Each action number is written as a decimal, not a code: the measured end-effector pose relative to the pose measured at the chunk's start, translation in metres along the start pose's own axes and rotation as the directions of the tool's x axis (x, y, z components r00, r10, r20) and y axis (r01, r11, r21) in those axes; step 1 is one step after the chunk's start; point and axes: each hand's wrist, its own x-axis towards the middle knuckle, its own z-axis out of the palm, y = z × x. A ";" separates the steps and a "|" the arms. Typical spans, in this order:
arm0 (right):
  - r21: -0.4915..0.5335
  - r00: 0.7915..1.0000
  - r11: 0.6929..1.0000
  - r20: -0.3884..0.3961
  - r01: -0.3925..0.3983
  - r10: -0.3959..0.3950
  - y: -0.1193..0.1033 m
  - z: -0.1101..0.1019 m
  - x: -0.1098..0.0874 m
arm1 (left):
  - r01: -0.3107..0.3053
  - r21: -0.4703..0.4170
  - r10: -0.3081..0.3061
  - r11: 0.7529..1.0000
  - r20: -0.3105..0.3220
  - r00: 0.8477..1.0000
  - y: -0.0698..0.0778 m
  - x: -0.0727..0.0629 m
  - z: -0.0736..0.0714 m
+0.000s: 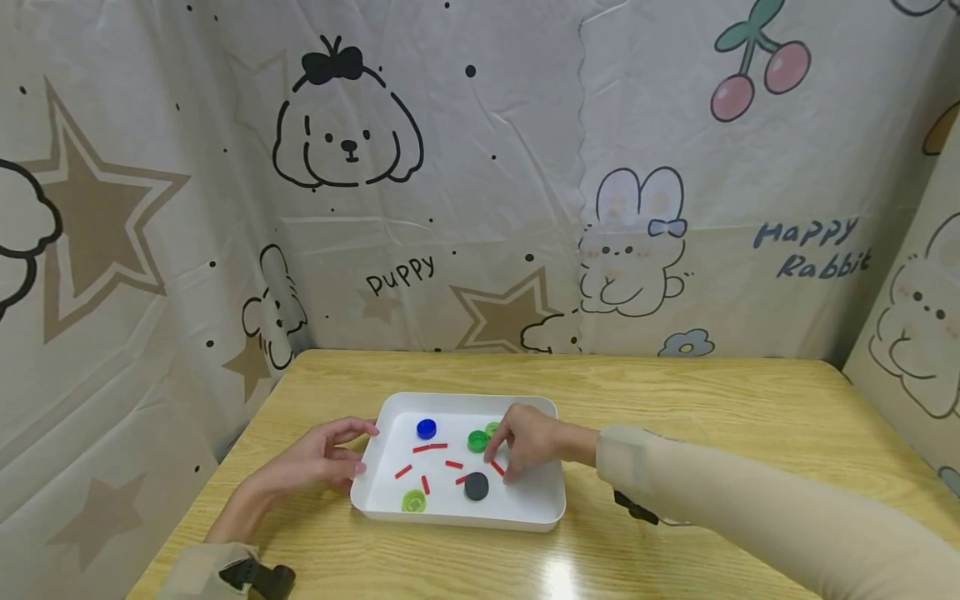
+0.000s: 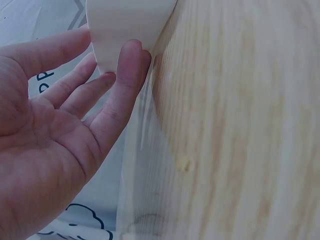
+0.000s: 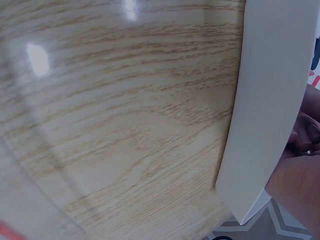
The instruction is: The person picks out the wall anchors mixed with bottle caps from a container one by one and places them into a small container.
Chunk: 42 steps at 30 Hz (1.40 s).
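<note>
A shallow white tray (image 1: 450, 518) stands on the wooden table. At its left end my left hand (image 1: 330, 454) touches the outer wall with fairly straight fingers; the left wrist view shows the palm (image 2: 45, 150) facing that wall. My right hand (image 1: 528, 442) reaches in over the tray's right side. Its index finger and thumb pinch a red stick (image 1: 497, 468) by its two ends, while the other fingers curl under. Close to that hand lie a green cap (image 1: 477, 442), a light green cap (image 1: 492, 429) partly hidden by it, and a black disc (image 1: 476, 486).
Several loose red sticks (image 1: 453, 464) lie scattered in the tray. A blue cap (image 1: 426, 429) sits near its back wall, a yellow-green cap (image 1: 413, 501) near its front wall. Around the tray spreads the wooden table (image 1: 675, 400), with a printed curtain (image 1: 480, 167) behind.
</note>
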 end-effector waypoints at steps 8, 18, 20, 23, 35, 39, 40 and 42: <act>0.021 1.000 1.000 -0.013 -0.020 0.021 0.002 0.003 0.001 | 0.006 0.012 -0.006 1.000 -0.003 1.000 0.000 0.000 0.001; 0.033 0.999 0.999 -0.028 -0.021 0.022 0.003 0.004 -0.001 | 0.000 0.006 0.000 1.000 0.001 1.000 -0.002 0.000 0.002; 0.041 0.999 0.999 -0.033 -0.012 0.013 0.002 0.004 -0.002 | -0.005 0.004 0.005 1.000 0.004 1.000 -0.002 0.000 0.002; 0.061 0.999 0.998 -0.040 -0.001 0.003 -0.001 0.002 -0.004 | -0.008 0.003 0.008 1.000 0.004 1.000 -0.001 -0.001 0.002; 0.227 0.999 0.974 -0.026 -0.026 0.033 -0.006 -0.019 -0.019 | -0.005 -0.002 0.005 1.000 0.011 1.000 0.001 -0.001 0.002; 0.274 0.998 0.961 -0.033 -0.042 0.053 -0.007 -0.025 -0.026 | 0.002 -0.003 -0.002 1.000 0.010 1.000 0.001 0.000 0.002; 0.281 0.998 0.959 -0.035 -0.046 0.058 -0.007 -0.027 -0.028 | 0.002 -0.003 -0.002 1.000 0.010 1.000 0.002 0.000 0.002; 0.305 0.997 0.951 -0.037 -0.057 0.071 -0.008 -0.029 -0.032 | 0.004 -0.002 -0.004 1.000 0.010 1.000 0.002 -0.001 0.002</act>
